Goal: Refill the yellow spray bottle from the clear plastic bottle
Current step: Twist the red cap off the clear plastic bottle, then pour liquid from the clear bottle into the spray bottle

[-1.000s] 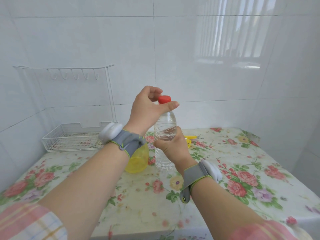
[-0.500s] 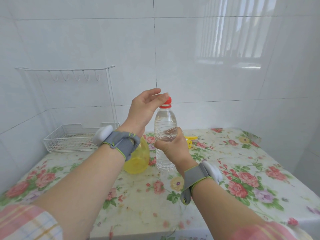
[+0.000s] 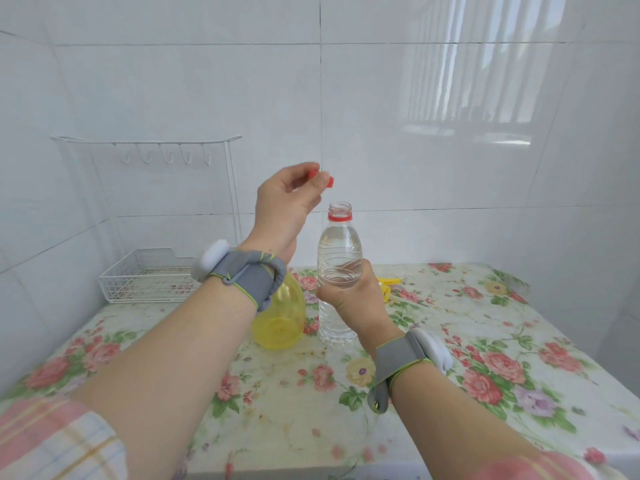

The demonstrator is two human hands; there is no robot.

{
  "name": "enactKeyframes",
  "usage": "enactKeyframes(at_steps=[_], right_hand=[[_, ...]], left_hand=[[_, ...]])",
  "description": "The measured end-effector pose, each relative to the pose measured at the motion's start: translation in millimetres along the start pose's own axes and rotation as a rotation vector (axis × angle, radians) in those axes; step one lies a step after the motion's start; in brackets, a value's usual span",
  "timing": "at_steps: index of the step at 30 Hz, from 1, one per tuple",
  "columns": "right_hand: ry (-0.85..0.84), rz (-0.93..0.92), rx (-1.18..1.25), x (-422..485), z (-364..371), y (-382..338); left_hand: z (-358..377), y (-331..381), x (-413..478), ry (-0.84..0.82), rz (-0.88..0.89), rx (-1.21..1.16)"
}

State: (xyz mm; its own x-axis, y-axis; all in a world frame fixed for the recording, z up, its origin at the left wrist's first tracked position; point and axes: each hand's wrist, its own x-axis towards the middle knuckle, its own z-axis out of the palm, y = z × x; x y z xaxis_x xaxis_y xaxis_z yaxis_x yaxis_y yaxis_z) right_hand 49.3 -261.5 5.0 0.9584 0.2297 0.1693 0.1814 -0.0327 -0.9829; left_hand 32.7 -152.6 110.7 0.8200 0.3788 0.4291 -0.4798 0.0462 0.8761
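The clear plastic bottle (image 3: pixel 338 247) stands upright on the floral table, its mouth uncovered and a red ring left around its neck. My right hand (image 3: pixel 356 296) grips its middle. My left hand (image 3: pixel 285 202) is raised just left of and above the bottle's mouth, pinching the red cap (image 3: pixel 329 181) between fingertips and thumb. The yellow spray bottle's body (image 3: pixel 280 318) stands just left of the clear bottle, partly hidden behind my left wrist. Its yellow spray head (image 3: pixel 388 289) lies on the table behind my right hand.
A white wire rack (image 3: pixel 145 271) with hooks stands at the back left against the tiled wall. The floral tablecloth (image 3: pixel 485 341) covers the table, whose right edge drops off at the far right. Tiled walls close in behind and to the left.
My left hand has twisted the red cap off and lifted it up and to the left, away from the bottle's mouth. My right hand has kept its hold on the bottle.
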Motion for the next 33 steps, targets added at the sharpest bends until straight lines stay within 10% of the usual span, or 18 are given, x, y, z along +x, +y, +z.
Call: enactKeyframes(at_steps=[11, 20, 28, 33], right_hand=[[0.013, -0.006, -0.027, -3.4, 1.5, -3.1], [0.043, -0.003, -0.056, -2.0, 2.8, -1.0], [0.038, 0.014, -0.049, -1.9, 3.2, -1.0], [0.035, 0.015, -0.051, -3.9, 3.6, -2.7]], left_hand=[[-132.8, -45.3, -15.3, 0.307, -0.077, 0.471], [-168.2, -102.5, -54.2, -0.052, -0.27, 1.002], [-171.4, -112.5, -54.7, -0.012, -0.256, 0.946], [-143.8, -96.8, -50.4, 0.24, -0.211, 0.516]])
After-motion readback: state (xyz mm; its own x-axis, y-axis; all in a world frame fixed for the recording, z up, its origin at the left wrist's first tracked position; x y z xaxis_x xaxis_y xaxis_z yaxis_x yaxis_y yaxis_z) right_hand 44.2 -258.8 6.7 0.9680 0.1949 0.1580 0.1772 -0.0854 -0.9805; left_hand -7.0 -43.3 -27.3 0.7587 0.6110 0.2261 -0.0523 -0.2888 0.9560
